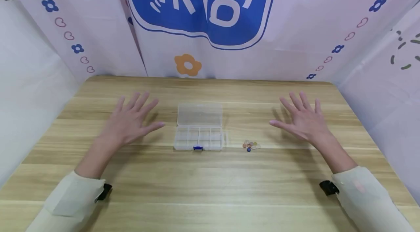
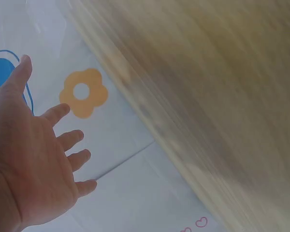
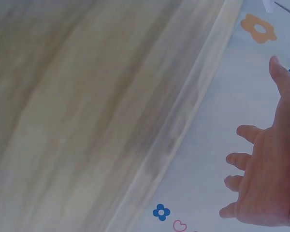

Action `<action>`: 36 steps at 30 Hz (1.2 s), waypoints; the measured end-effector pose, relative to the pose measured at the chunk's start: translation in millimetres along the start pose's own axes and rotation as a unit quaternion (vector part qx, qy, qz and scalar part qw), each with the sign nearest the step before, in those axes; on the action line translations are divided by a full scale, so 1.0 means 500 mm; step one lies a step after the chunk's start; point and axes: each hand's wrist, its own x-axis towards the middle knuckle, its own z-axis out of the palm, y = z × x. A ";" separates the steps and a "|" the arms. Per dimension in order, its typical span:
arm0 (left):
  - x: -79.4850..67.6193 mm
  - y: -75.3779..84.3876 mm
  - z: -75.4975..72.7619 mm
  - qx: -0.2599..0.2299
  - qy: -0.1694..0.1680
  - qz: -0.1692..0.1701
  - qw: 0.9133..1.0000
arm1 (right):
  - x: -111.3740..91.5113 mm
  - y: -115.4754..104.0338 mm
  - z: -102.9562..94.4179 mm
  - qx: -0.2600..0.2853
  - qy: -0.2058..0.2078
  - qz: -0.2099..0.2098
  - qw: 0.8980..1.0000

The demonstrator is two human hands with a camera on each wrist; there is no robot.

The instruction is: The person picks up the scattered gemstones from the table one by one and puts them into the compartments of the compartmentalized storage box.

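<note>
A clear plastic compartment box (image 1: 199, 138) stands in the middle of the table, its lid (image 1: 199, 115) folded back and a blue latch (image 1: 198, 148) at its front. To its right lies a small pile of beads or stones (image 1: 254, 146), some orange, clear and yellowish, with a dark blue one (image 1: 248, 149) in front; their exact kind is too small to tell. Left of the box, my left hand (image 1: 126, 122) is spread with nothing in it. My right hand (image 1: 306, 122), also spread and holding nothing, is to the right of the pile. Both palms show in the wrist views.
The wooden table (image 1: 210, 184) runs back to a white cloth backdrop (image 1: 282, 42) with a blue emblem and an orange flower (image 1: 188, 65). White cloth also hangs on both sides. A black strap piece shows at each sleeve cuff.
</note>
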 end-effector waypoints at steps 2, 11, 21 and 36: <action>0.000 0.007 0.000 0.000 -0.007 0.002 1.000 | -0.001 -0.004 0.000 -0.001 0.001 -0.004 1.000; 0.007 0.030 0.019 0.003 -0.017 0.028 0.999 | -0.005 -0.027 0.005 -0.013 -0.040 -0.021 0.999; -0.003 0.061 0.017 0.007 -0.010 0.072 0.997 | -0.010 -0.055 0.010 0.014 -0.043 -0.074 0.996; 0.007 0.084 0.034 -0.075 -0.010 0.115 0.990 | -0.007 -0.071 0.026 0.110 -0.030 -0.151 0.982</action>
